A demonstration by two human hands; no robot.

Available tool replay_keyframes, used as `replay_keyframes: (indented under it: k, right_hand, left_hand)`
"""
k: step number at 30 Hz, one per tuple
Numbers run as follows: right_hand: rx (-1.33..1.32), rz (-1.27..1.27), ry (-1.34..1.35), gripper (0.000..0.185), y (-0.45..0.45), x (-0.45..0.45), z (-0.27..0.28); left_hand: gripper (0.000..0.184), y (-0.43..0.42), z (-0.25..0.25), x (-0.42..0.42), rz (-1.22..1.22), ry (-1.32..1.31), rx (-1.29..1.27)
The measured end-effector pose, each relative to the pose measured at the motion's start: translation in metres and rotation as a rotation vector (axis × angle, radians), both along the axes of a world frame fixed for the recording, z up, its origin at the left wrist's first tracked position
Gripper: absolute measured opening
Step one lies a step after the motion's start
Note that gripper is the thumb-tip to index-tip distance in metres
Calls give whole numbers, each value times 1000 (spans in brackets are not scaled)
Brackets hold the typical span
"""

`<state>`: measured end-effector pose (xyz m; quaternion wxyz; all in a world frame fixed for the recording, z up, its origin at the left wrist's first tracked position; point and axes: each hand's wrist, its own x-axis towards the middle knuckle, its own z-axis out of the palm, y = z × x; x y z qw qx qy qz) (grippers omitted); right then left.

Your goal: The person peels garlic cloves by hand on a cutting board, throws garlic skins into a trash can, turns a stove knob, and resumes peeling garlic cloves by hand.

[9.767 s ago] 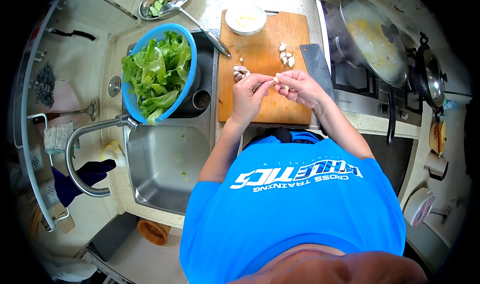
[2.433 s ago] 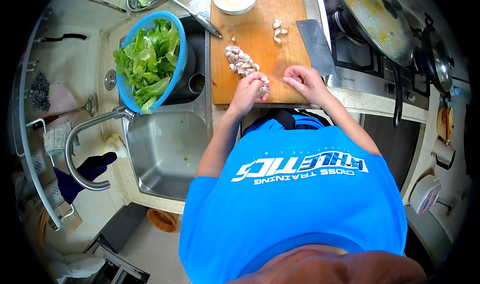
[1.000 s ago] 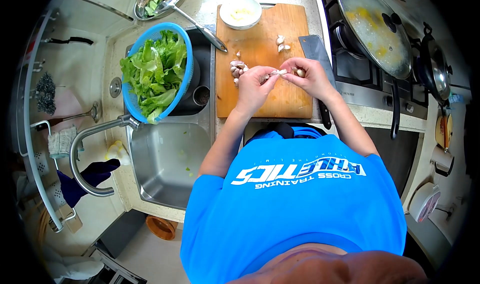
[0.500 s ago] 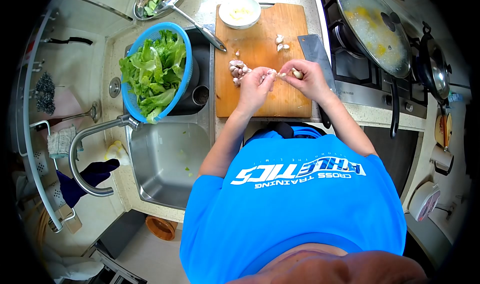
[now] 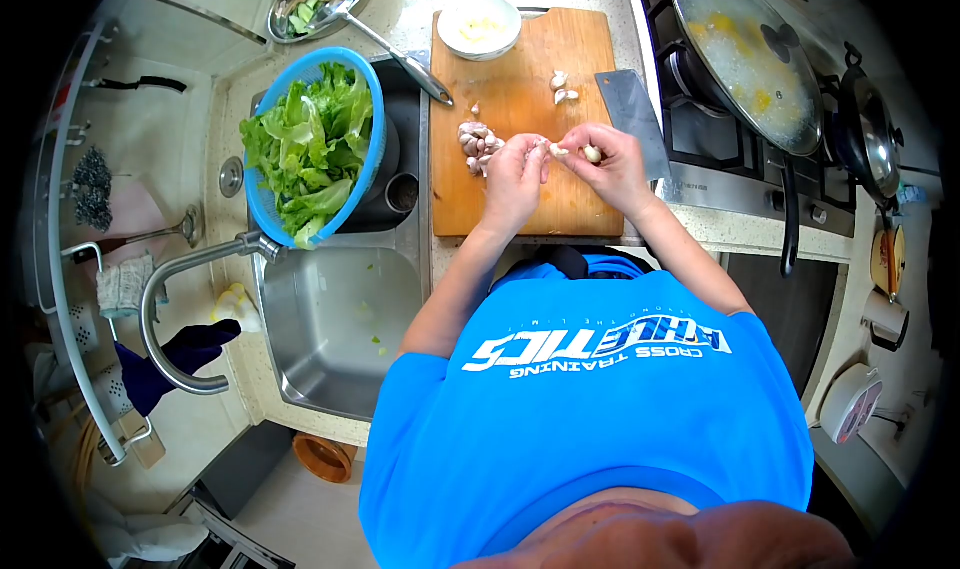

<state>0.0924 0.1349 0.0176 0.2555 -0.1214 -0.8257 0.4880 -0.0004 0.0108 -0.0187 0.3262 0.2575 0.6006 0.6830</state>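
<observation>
Over flat wooden board (image 5: 530,79), right hand (image 5: 617,166) pinches smooth, pale garlic clove (image 5: 559,152).

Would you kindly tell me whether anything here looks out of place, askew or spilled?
Slightly: the cleaver lies askew at the edge of the cutting board, its blade near the right hand, and stray green scraps litter the sink basin. Nothing looks damaged.

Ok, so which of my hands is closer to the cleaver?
Right. Your right hand is close beside the cleaver; your left hand is farther off, to the left of the right hand.
</observation>
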Motion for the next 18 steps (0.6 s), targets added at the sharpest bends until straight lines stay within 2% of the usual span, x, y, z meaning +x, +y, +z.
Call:
replay_keyframes:
  k: [3, 6, 8, 9, 11, 12, 16, 18]
  right_hand:
    - [-10, -10, 11, 9, -2, -1, 0]
    - [-20, -24, 49, 9, -4, -2, -6]
    - [-79, -25, 52, 8, -6, -1, -11]
    - [-139, -27, 56, 8, -7, -1, -14]
    - [-244, -21, 58, 7, -8, 0, -21]
    - [-348, -14, 61, 6, -9, 0, -22]
    - [-421, -42, -35, 10, -7, -1, -16]
    - [-535, 46, -52, 19, -6, -1, -14]
  left_hand:
    - [9, 1, 3, 0, -18, 109, -61]
    - [10, 2, 1, 0, -18, -12, -26]
    - [10, -1, 8, 0, -83, -411, 87]
    - [10, -2, 10, -1, -82, -412, 87]
    - [10, -4, 12, -2, -112, -585, 139]
    - [10, -4, 10, -3, -112, -584, 139]
    - [10, -5, 9, -3, -87, -527, 144]
    - [10, -2, 9, -1, -47, -472, 123]
